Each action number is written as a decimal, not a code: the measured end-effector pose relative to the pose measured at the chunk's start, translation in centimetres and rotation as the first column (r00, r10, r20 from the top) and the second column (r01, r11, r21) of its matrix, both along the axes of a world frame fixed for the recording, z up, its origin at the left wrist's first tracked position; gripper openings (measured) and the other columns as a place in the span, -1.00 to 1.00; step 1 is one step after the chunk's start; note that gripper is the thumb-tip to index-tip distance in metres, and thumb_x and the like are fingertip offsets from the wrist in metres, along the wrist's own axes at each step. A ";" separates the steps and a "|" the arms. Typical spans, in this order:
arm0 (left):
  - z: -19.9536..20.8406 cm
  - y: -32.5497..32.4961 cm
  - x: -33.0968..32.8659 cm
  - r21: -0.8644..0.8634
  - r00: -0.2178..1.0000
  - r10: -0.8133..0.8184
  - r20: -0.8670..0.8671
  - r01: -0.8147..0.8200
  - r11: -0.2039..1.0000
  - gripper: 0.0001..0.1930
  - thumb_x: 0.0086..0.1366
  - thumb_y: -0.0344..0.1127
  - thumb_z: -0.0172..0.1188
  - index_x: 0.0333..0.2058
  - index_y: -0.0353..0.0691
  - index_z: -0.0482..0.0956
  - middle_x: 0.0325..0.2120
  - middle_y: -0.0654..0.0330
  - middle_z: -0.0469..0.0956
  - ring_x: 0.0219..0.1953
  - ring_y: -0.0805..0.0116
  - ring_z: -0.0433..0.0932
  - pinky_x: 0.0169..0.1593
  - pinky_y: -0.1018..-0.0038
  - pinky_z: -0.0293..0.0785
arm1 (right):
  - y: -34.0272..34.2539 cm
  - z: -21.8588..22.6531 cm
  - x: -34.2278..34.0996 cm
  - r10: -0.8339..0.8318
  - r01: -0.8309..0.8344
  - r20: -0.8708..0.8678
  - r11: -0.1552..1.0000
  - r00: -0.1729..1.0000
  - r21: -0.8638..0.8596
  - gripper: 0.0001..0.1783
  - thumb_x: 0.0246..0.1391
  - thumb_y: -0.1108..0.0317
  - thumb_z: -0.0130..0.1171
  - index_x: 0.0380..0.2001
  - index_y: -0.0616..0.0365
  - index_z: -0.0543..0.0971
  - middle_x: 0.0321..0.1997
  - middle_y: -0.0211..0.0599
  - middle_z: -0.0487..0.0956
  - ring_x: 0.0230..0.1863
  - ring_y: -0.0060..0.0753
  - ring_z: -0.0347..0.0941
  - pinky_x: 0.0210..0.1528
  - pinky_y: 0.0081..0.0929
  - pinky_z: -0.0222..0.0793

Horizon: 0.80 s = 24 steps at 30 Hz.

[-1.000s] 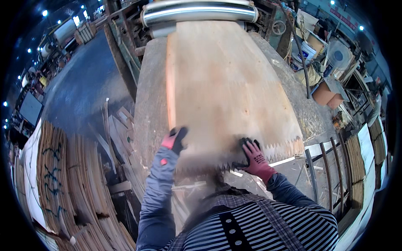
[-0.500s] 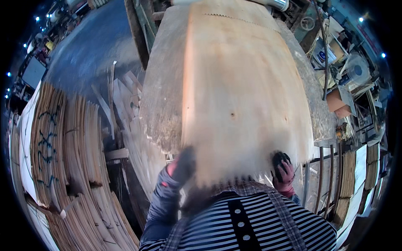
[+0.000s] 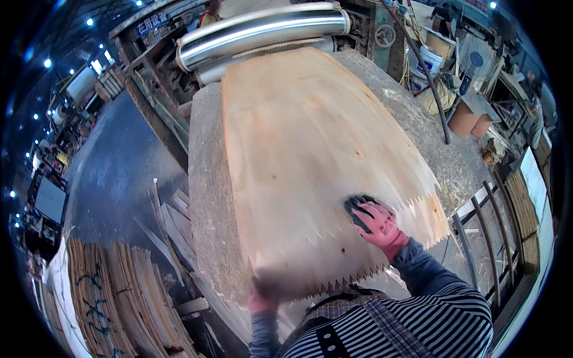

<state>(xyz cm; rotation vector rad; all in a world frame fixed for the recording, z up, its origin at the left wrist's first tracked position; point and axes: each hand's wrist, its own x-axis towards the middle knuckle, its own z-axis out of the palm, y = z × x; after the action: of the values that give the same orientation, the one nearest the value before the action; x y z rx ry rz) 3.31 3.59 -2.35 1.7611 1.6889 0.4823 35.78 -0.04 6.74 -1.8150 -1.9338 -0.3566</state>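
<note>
Pale wood veneer sheets [image 3: 298, 137] lie overlapped on a worn grey table, their near ends jagged. The upper one's toothed end crosses the wood under my right hand, and a lower veneer sheet [image 3: 342, 252] shows nearer to me. My right hand [image 3: 376, 225], in a pink glove with black fingers, rests on the wood with its fingers stretched out. At the near left corner of the lower sheet is my left hand [image 3: 264, 300], gloved the same way. Its fingers are smeared by motion, so their grip cannot be made out.
Shiny metal rollers [image 3: 262, 37] span the table's far end. Stacked veneer [image 3: 128, 298] stands at lower left, beside loose wood strips [image 3: 173, 224]. A dark rod [image 3: 421, 71] leans over the right side, near a fan [image 3: 476, 59] and a cardboard box [image 3: 468, 116]. Metal bars [image 3: 486, 238] stand at right.
My right hand has moved from the near right edge inward onto the wood. The upper sheet has slid away from me, baring the lower one's end. The view has tilted up, showing the rollers.
</note>
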 end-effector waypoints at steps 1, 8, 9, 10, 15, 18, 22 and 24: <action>-1.5 0.7 -0.8 0.009 0.999 -0.024 -0.024 0.025 1.000 -0.33 -0.13 -0.16 0.23 -0.04 -0.35 0.22 -0.24 -0.12 0.39 -0.22 0.10 0.41 -0.18 0.33 0.36 | 1.2 -0.4 0.3 -0.003 0.003 -0.001 1.000 1.000 0.000 -0.63 -0.19 0.21 0.08 -0.22 0.00 0.44 -0.19 -0.28 0.44 -0.20 -0.24 0.38 -0.13 -0.34 0.27; -5.7 3.7 -4.2 -0.292 0.918 0.174 0.355 -0.068 0.954 -0.59 -0.01 -0.27 0.20 -0.16 -0.25 0.38 -0.56 0.24 0.46 -0.66 0.59 0.34 -0.58 0.66 0.26 | 7.3 -3.4 1.5 0.005 -0.005 -0.004 1.000 1.000 -0.022 -0.63 -0.14 0.14 0.01 -0.19 -0.05 0.43 -0.19 -0.35 0.43 -0.15 -0.31 0.34 -0.05 -0.33 0.20; -5.0 4.0 -4.0 -0.333 0.890 0.175 0.421 -0.028 0.943 -0.61 0.00 -0.28 0.20 -0.17 -0.26 0.39 -0.58 0.26 0.45 -0.67 0.60 0.32 -0.60 0.67 0.24 | 7.8 -3.8 1.6 0.003 -0.003 0.000 1.000 1.000 -0.025 -0.63 -0.13 0.13 0.00 -0.19 -0.05 0.43 -0.19 -0.35 0.43 -0.14 -0.31 0.34 -0.04 -0.33 0.20; -4.2 4.2 -3.9 -0.370 0.857 0.180 0.484 0.014 0.929 -0.62 0.00 -0.29 0.19 -0.18 -0.26 0.40 -0.60 0.28 0.45 -0.69 0.61 0.30 -0.61 0.68 0.21 | 8.4 -4.3 1.6 0.002 -0.001 0.003 1.000 1.000 -0.028 -0.63 -0.12 0.13 -0.01 -0.19 -0.06 0.43 -0.19 -0.36 0.43 -0.14 -0.32 0.33 -0.03 -0.33 0.19; -2.8 4.5 -4.5 -0.314 0.896 0.006 0.445 0.150 0.938 -0.70 0.00 -0.32 0.19 -0.26 -0.28 0.48 -0.65 0.34 0.42 -0.70 0.65 0.27 -0.64 0.70 0.16 | 13.3 -8.5 2.9 0.001 -0.003 -0.050 0.999 0.999 -0.038 -0.61 -0.08 0.12 -0.06 -0.13 -0.04 0.38 -0.10 -0.31 0.38 -0.02 -0.27 0.24 0.09 -0.28 0.02; 1.6 5.1 -2.6 -0.520 0.927 0.129 0.351 0.079 0.851 -0.75 -0.01 -0.35 0.20 -0.30 -0.28 0.51 -0.65 0.36 0.43 -0.68 0.66 0.28 -0.62 0.70 0.16 | 16.0 -9.5 3.7 -0.100 0.097 -0.024 0.989 0.995 -0.109 -0.52 -0.08 0.08 -0.06 -0.07 0.03 0.33 0.01 -0.25 0.28 0.10 -0.22 0.11 0.17 -0.26 -0.14; -4.8 4.7 -6.1 0.070 0.883 -0.277 0.379 0.271 0.960 -0.65 -0.01 -0.12 0.19 -0.29 -0.22 0.48 -0.44 0.14 0.50 -0.41 0.43 0.47 -0.33 0.52 0.38 | 12.8 -4.6 -0.5 0.011 -0.040 -0.131 0.975 0.991 -0.219 -0.38 -0.09 0.01 -0.06 0.02 0.11 0.20 0.13 -0.20 0.13 0.19 -0.17 -0.08 0.22 -0.21 -0.31; 0.3 3.7 -3.6 -0.255 0.789 0.023 0.614 0.171 0.952 -0.63 0.02 -0.32 0.14 -0.16 -0.29 0.39 -0.28 0.13 0.46 -0.23 0.38 0.43 -0.16 0.53 0.34 | 8.1 -4.8 -1.9 0.139 -0.164 -0.124 0.961 0.982 -0.221 -0.21 -0.19 -0.09 0.03 0.06 0.15 0.14 0.11 -0.14 0.15 0.18 -0.08 -0.06 0.20 -0.16 -0.25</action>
<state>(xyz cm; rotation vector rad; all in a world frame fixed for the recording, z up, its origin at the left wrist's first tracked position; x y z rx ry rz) -0.25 7.28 -2.03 1.2536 1.1466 0.6404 33.92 8.10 1.94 -1.7681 -2.0934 0.0174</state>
